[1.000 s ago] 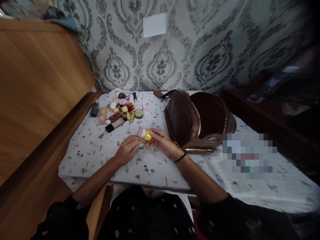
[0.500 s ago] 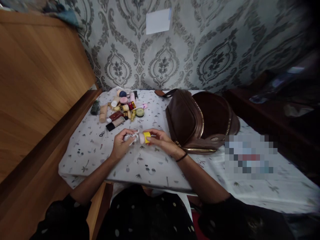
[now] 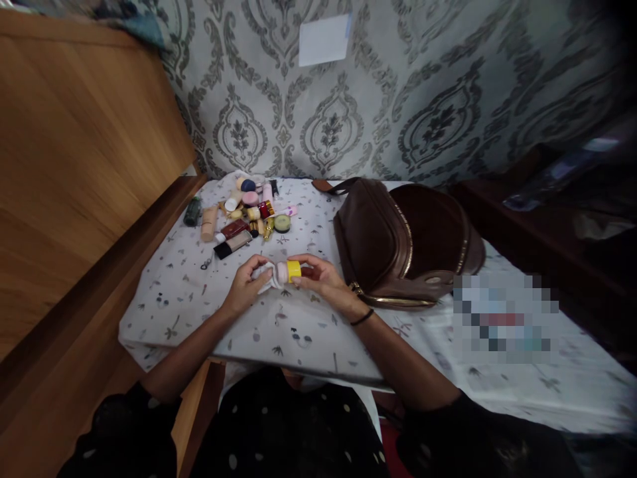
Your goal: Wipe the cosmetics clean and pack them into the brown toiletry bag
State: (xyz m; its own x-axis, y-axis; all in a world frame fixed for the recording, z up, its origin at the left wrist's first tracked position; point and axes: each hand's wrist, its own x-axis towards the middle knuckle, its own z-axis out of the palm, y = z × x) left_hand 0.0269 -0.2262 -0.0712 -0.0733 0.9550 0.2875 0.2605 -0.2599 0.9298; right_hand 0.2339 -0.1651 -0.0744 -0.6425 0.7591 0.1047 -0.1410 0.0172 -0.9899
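Note:
A small pale pink bottle with a yellow cap lies sideways between my two hands, above the cloth-covered table. My right hand grips it by the yellow end, fingers on top and thumb below. My left hand is closed on a white cloth or tissue, which is pressed against the bottle's pale end and hides part of it. Just beyond my hands lies a flat bottle with a black cap, beside a dark red tube and a round green-lidded jar.
A brown leather bag with gold zips stands right of my hands. Several cosmetics, including a beige tube, cluster at the back left. A wooden cabinet borders the left side. A blurred-out item lies at the right.
The bottle has turned slightly, and the white cloth sits differently against its pale end. Both hands keep their holds. The whole view has shifted a little.

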